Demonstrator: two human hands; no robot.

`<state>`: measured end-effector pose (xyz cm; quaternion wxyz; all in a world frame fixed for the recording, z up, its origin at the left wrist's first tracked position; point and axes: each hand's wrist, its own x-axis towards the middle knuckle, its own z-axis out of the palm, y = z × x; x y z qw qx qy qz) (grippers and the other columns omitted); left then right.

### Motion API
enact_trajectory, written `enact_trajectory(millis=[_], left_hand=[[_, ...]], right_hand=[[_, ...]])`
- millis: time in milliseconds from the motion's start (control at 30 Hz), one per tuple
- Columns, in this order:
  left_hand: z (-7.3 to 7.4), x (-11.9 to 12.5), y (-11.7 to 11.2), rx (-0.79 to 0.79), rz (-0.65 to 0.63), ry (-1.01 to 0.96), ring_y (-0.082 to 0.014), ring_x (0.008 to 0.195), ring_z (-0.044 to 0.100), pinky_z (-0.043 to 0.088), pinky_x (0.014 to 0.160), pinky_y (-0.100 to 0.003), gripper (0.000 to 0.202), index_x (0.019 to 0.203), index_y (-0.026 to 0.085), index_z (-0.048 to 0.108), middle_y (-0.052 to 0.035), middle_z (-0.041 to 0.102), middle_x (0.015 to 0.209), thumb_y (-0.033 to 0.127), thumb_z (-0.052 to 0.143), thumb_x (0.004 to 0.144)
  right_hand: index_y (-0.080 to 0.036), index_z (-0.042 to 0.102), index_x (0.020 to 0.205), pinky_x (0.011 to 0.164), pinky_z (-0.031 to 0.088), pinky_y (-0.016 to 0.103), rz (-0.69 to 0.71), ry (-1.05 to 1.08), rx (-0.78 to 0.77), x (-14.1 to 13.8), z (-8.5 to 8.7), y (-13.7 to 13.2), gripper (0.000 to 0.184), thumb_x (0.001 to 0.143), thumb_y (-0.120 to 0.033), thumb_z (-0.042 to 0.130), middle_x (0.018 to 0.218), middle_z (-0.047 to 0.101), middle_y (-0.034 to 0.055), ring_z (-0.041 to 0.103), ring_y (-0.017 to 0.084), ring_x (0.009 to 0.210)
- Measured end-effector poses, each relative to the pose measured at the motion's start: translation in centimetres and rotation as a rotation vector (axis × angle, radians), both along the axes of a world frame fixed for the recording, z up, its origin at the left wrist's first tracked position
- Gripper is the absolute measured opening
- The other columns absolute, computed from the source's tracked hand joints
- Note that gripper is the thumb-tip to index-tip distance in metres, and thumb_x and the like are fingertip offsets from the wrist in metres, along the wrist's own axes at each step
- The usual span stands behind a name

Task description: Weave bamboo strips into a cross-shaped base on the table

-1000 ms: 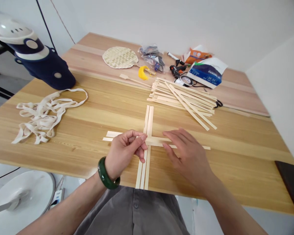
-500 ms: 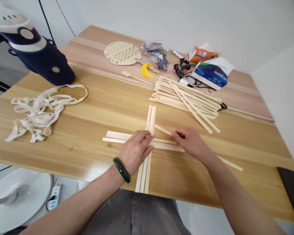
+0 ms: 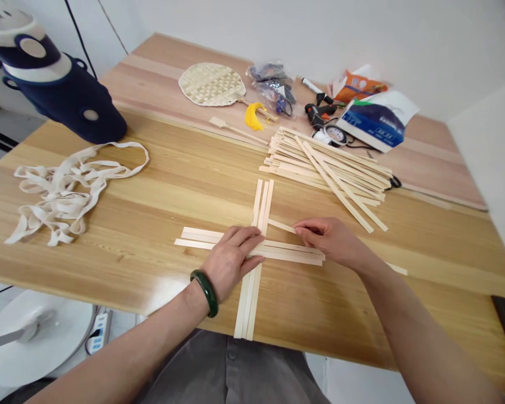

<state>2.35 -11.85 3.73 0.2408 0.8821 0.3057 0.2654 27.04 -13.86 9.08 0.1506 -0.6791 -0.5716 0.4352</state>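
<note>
Head view: the person's left hand [image 3: 229, 261] lies open and flat, palm down, pressing on the crossing of the bamboo strips, with a dark green bangle [image 3: 205, 292] around the wrist. Under and beside that hand, a group of three parallel upright strips [image 3: 256, 264] crosses a group of horizontal strips [image 3: 288, 253], forming a flat cross on the pine table [image 3: 151, 168]. The right hand [image 3: 328, 241] sits just right of the crossing, above the horizontal strips, its fingers curled closed around a loose bamboo strip [image 3: 281, 226]. That strip runs at a slant, its far end touching the upright group and its other stretch passing beneath the hand and forearm to reappear on the table at the right. Beyond the right hand lies a heap of bamboo strips [image 3: 324, 174], a few resting crosswise on top. Left of the cross is a tangle of cream cotton webbing [image 3: 63, 193], and beyond it stands a navy and white object [image 3: 63, 95]. Along the far end of the table are a woven fan [image 3: 211, 84] with a yellow tassel [image 3: 252, 116], a clear plastic bag [image 3: 273, 87], a black tool [image 3: 315, 112] and a blue and white packet [image 3: 379, 120].
</note>
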Motion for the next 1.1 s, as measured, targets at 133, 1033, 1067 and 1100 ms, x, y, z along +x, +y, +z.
enact_trajectory(millis=[133, 1033, 1067, 1100], left_hand=[[-0.1, 0.0, 0.0, -0.016, 0.013, -0.017, -0.0236, 0.112, 0.059, 0.055, 0.095, -0.044, 0.031, 0.12, 0.017, 0.06, -0.0093, 0.066, 0.121, 0.03, 0.063, 0.092], [-0.3, -0.1, 0.0, -0.082, 0.014, -0.047, -0.0253, 0.117, 0.058, 0.055, 0.098, -0.048, 0.028, 0.117, 0.019, 0.062, -0.0109, 0.062, 0.127, 0.028, 0.064, 0.091], [-0.3, -0.1, -0.1, -0.094, 0.021, -0.058, -0.0257, 0.118, 0.058, 0.056, 0.096, -0.047, 0.028, 0.117, 0.019, 0.061, -0.0118, 0.06, 0.128, 0.027, 0.065, 0.09], [-0.3, -0.1, -0.1, -0.116, 0.032, -0.073, -0.0257, 0.119, 0.058, 0.058, 0.093, -0.044, 0.03, 0.118, 0.018, 0.06, -0.0127, 0.058, 0.13, 0.027, 0.065, 0.09]], right_hand=[[-0.02, 0.068, 0.083, 0.055, 0.035, 0.027, 0.05, 0.034, -0.01, 0.4, -0.2, 0.2, 0.032, 0.085, -0.047, 0.05, 0.065, 0.056, -0.0008, 0.045, 0.013, 0.057], [-0.022, 0.072, 0.085, 0.065, 0.042, 0.028, 0.141, -0.272, 0.058, -2.1, 1.8, 2.3, 0.02, 0.087, -0.028, 0.053, 0.085, 0.074, 0.0023, 0.062, 0.017, 0.073], [-0.022, 0.072, 0.085, 0.064, 0.041, 0.028, 0.142, -0.303, 0.06, -2.4, 2.0, 2.3, 0.02, 0.087, -0.027, 0.053, 0.082, 0.073, 0.0022, 0.061, 0.017, 0.071], [-0.022, 0.072, 0.084, 0.064, 0.041, 0.028, 0.147, -0.337, 0.059, -2.6, 2.3, 2.3, 0.02, 0.087, -0.026, 0.053, 0.081, 0.073, 0.0024, 0.06, 0.017, 0.07]])
